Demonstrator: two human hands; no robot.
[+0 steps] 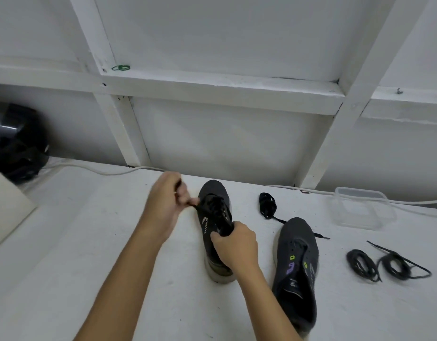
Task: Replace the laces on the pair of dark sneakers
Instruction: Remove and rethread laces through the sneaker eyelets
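Two dark sneakers lie on a white surface. The left sneaker still carries a black lace through its eyelets. My left hand pinches one end of that lace and holds it out to the left of the shoe. My right hand grips the same sneaker at its tongue and collar. The right sneaker lies beside it with empty eyelets. A loose black lace sits bunched behind it. Two coiled black laces lie at the right.
A clear plastic container stands at the back right. A white cable runs along the foot of the white framed wall. A black helmet-like object and a cream box corner sit at the left.
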